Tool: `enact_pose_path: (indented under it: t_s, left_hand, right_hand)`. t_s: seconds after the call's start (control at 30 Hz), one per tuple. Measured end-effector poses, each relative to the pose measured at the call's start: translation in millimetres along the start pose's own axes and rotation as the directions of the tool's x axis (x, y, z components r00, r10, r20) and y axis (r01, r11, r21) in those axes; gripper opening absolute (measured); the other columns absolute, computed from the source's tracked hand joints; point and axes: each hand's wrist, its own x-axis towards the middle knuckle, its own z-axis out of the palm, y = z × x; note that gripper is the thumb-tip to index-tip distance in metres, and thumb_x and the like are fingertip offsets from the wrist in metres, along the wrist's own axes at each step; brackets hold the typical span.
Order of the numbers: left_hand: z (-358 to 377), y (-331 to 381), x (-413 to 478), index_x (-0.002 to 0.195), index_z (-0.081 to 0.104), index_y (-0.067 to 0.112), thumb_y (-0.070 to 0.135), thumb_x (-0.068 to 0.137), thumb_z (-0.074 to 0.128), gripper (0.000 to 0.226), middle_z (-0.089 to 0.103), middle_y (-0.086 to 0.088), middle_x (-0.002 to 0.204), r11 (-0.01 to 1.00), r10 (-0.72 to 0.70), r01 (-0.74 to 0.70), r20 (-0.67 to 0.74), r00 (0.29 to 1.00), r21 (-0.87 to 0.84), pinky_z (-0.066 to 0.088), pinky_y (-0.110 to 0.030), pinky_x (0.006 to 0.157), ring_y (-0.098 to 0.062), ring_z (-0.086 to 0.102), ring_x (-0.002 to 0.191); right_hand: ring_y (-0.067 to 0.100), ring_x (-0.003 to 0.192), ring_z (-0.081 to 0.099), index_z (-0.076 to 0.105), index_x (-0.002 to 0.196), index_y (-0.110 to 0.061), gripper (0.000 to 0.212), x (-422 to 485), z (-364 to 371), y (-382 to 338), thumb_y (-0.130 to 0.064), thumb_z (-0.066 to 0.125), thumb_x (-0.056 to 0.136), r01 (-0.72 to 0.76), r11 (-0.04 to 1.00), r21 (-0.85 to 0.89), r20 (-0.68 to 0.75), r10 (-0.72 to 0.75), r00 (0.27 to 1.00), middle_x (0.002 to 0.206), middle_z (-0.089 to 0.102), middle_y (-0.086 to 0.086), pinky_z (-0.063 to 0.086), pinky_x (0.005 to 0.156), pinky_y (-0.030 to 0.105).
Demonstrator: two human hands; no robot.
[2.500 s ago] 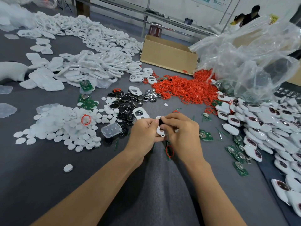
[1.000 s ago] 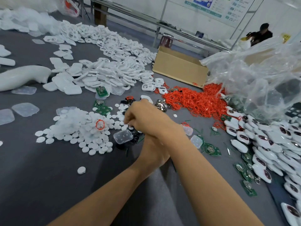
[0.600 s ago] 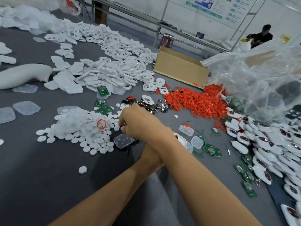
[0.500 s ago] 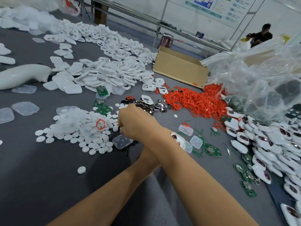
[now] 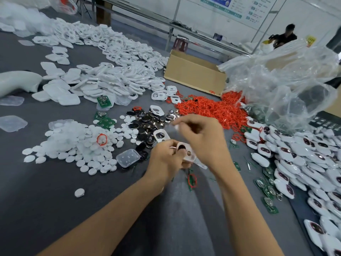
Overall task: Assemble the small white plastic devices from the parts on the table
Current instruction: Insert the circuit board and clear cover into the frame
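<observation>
Grey table buried in loose parts, decent finished pile on the right, so loads left imo: left hand has its grip round 1 white shell mid-table, right hand pinches a small white bit just above

Left forearm and right forearm enter from the bottom edge and converge at centre frame. Left hand: fingers curled, gripping a white casing. Right hand: just above and to the right of the left hand, back to the camera, fingers curled, thumb and forefinger pinching a small white piece, which is blurred.
</observation>
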Motion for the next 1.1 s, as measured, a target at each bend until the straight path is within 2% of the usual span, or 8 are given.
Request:
enact_pose_path:
  t_s: [0.07,0.17,0.27,0.37,0.6,0.73,0.9,1.1]
  left_hand:
    - [-1,1,0,0.076,0.065,0.021,0.007,0.09,0.059,0.021,0.074,-0.002,0.074,1.0,-0.012,0.012,-0.004,1.0,-0.024,0.058,-0.027,0.061,-0.02,0.074,0.072]
    - [-1,6,-3,0.083,0.064,0.015,0.003,0.093,0.056,0.018,0.073,-0.012,0.085,0.999,-0.043,0.042,-0.023,0.999,-0.011,0.059,-0.031,0.064,-0.022,0.074,0.075]
    - [-1,10,-3,0.086,0.065,0.008,-0.003,0.092,0.054,0.016,0.074,-0.016,0.085,0.997,-0.061,0.058,-0.045,0.997,-0.059,0.06,-0.03,0.063,-0.027,0.074,0.076]
    - [-1,11,-2,0.086,0.066,0.006,-0.005,0.091,0.054,0.017,0.075,-0.014,0.084,0.996,-0.066,0.062,-0.068,0.996,-0.062,0.06,-0.03,0.063,-0.027,0.074,0.075]
    - [2,14,-4,0.089,0.066,0.004,-0.007,0.091,0.053,0.018,0.075,-0.016,0.084,0.992,-0.092,0.087,-0.054,0.994,-0.095,0.058,-0.026,0.06,-0.027,0.074,0.074]
    - [1,14,-5,0.092,0.067,0.002,-0.006,0.091,0.053,0.016,0.075,-0.013,0.083,0.994,-0.076,0.073,-0.047,0.996,-0.08,0.058,-0.026,0.061,-0.026,0.074,0.075]
    - [1,14,-6,0.09,0.066,0.004,-0.005,0.092,0.052,0.016,0.076,-0.008,0.079,0.993,-0.083,0.079,-0.035,0.996,-0.093,0.057,-0.023,0.06,-0.024,0.074,0.073]
    - [1,14,-7,0.091,0.066,0.004,-0.005,0.092,0.053,0.016,0.074,-0.011,0.079,0.998,-0.052,0.052,-0.016,0.999,-0.039,0.059,-0.027,0.064,-0.022,0.073,0.075]
  right_hand:
    - [0.006,0.059,0.054,0.075,0.082,-0.016,0.02,-13,-15,19,0.0,0.063,0.085,-0.092,0.968,0.233,-0.051,0.107,0.993,0.068,0.069,0.001,0.045,0.06,0.02]
    - [0.009,0.061,0.062,0.072,0.088,-0.006,0.012,-32,-23,42,0.002,0.063,0.085,-0.216,0.853,0.475,-0.03,0.262,0.965,0.069,0.07,0.002,0.051,0.062,0.018]
    - [0.013,0.064,0.067,0.068,0.091,0.001,0.009,-40,-22,52,0.003,0.063,0.083,-0.281,0.754,0.594,0.01,0.343,0.939,0.073,0.072,0.007,0.055,0.064,0.02]
    - [0.015,0.065,0.069,0.065,0.091,0.003,0.009,-40,-21,53,0.005,0.062,0.083,-0.271,0.72,0.639,0.012,0.343,0.939,0.073,0.073,0.008,0.056,0.064,0.021]
    - [0.009,0.067,0.067,0.07,0.078,-0.006,0.018,-45,-19,48,0.011,0.066,0.08,-0.239,0.824,0.513,-0.051,0.307,0.95,0.071,0.072,0.001,0.054,0.07,0.018]
    - [0.004,0.063,0.065,0.072,0.071,-0.011,0.02,-45,-15,43,0.008,0.071,0.077,-0.221,0.867,0.447,-0.069,0.279,0.958,0.069,0.072,-0.004,0.05,0.063,0.014]
    - [0.003,0.064,0.066,0.07,0.073,-0.015,0.027,-46,-12,45,0.012,0.072,0.074,-0.23,0.911,0.342,-0.098,0.278,0.956,0.073,0.071,-0.006,0.049,0.065,0.012]
    - [-0.002,0.079,0.063,0.076,0.076,-0.01,0.022,-48,-5,45,0.011,0.072,0.071,-0.109,0.994,-0.003,-0.193,0.106,0.975,0.091,0.07,0.002,0.046,0.075,0.006]
